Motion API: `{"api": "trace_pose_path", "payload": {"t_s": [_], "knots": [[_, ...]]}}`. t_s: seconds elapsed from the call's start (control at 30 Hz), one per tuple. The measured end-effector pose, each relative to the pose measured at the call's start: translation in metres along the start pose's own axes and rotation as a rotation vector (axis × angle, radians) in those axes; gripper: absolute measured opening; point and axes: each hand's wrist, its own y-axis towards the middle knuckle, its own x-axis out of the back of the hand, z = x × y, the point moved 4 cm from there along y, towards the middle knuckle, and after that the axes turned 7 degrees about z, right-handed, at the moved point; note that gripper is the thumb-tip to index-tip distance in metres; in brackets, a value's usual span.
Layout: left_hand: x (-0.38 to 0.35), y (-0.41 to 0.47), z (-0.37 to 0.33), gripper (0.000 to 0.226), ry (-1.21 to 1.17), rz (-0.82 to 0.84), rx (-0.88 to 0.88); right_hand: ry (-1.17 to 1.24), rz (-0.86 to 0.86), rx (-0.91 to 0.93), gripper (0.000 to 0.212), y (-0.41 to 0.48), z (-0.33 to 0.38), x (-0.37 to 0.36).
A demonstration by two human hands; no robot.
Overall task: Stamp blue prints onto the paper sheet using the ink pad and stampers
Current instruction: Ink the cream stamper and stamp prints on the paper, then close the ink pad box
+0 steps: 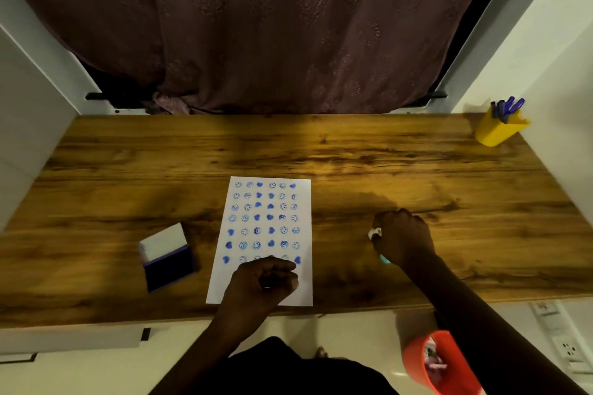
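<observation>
Filling most of the paper sheet [221, 282], seven rows of blue prints, smiley faces and hearts mixed, run from its far edge down toward the near end, where only a bare white strip remains. By that measure the stamping looks nearly finished, with room for perhaps one more row. The left hand [264, 282] rests curled on the near part of the sheet, partly covering the last row; its fingers are folded in, and whether they hold a stamper cannot be told. The right hand [404, 239] sits on the wooden table [353, 151] well to the right of the sheet, closed around small stampers: a white piece [374, 232] shows at its left side and a teal tip [385, 258] pokes out at its near side. The ink pad [168, 268] lies open just left of the sheet, lid raised, its dark pad exposed. Far right stands a yellow cup [497, 131] of blue pens, and an orange cup [426, 362] sits below the table's near edge on the right.
</observation>
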Motion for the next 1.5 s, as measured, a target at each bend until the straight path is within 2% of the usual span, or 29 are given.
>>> {"api": "trace_pose_path", "payload": {"t_s": [0.33,0.47,0.57,0.73,0.83,1.13,1.37,1.5], "knots": [[0.009,0.0,0.008,0.026,-0.026,-0.046,0.006,-0.074,0.023,-0.001,0.03,-0.005,0.004,0.006],[0.024,0.001,0.009,0.023,-0.054,-0.077,0.02,-0.117,-0.046,0.008,0.04,-0.008,0.014,0.019],[0.044,0.001,0.016,0.022,-0.028,-0.147,0.03,-0.003,-0.108,0.051,0.034,-0.014,0.034,0.033],[0.089,-0.004,0.029,0.027,-0.044,-0.262,0.058,0.392,-0.109,0.179,0.017,-0.022,0.095,0.037],[0.121,-0.014,0.038,0.031,-0.036,-0.352,0.055,0.572,-0.048,0.261,0.019,-0.024,0.142,0.029],[0.2,-0.052,0.054,0.018,0.117,-0.513,0.004,0.712,0.104,0.384,0.017,-0.012,0.25,0.007],[0.239,-0.07,0.083,0.028,0.074,-0.635,0.107,0.703,0.207,0.41,0.018,0.004,0.316,-0.007],[0.25,-0.067,0.095,0.022,0.166,-0.623,0.127,0.662,0.235,0.447,0.022,0.015,0.351,-0.015]]}}
